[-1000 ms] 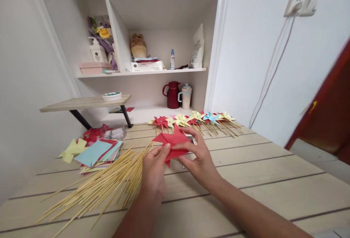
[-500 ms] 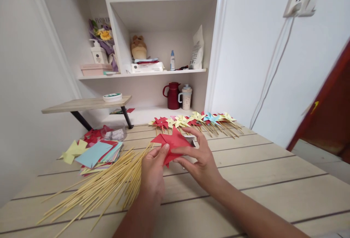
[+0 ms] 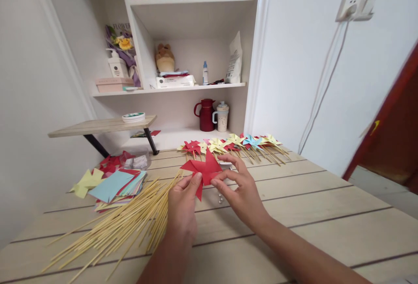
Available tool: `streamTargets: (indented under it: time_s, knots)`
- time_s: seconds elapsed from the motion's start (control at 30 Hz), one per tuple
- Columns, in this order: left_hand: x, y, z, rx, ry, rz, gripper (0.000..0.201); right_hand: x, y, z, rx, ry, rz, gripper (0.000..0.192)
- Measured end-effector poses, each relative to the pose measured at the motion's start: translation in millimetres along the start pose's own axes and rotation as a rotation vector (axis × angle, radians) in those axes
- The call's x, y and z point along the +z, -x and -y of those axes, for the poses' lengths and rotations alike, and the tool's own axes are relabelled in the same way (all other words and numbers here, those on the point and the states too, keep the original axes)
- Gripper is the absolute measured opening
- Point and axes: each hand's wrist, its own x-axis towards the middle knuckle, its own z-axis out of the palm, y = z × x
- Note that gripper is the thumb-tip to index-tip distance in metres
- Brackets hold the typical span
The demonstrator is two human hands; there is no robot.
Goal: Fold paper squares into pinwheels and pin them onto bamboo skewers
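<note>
View from above a pale wooden table (image 3: 326, 214), both forearms reaching forward. Held just above the tabletop, near its middle: a red paper pinwheel (image 3: 204, 170), folded into pointed vanes. Left hand (image 3: 183, 205) curled, thumb and forefinger pinched on the lower left vane. Right hand (image 3: 243, 192) half open, fingertips spread and pressing lightly at the folded centre and right edge. Thin, light paper by the look of it, likely limp and easy to crease or tear; best taken at the centre where the folds overlap, or by a vane's edge with a gentle pinch, never squeezed flat. Small pale beads (image 3: 220, 198) on the table just below the pinwheel, hard to make out.

To the left, a loose heap of bamboo skewers (image 3: 127, 223) fanned across the boards, touching a stack of coloured paper squares (image 3: 116, 184) in blue, red and yellow. Beyond the hands, a row of finished pinwheels on sticks (image 3: 235, 142), red, yellow and blue, laid side by side near the table's far edge. Behind, white shelves (image 3: 196, 85) with a dark red jug (image 3: 205, 114) and a speckled mug (image 3: 222, 116) side by side.
</note>
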Motion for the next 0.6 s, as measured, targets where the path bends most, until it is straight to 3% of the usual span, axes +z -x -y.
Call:
streamTargets:
  time_s: [0.6]
  knots:
    - [-1.0, -0.2, 0.9, 0.027, -0.021, -0.005, 0.026, 5.4, -1.1, -4.0, 0.041, -0.033, -0.009, 0.013]
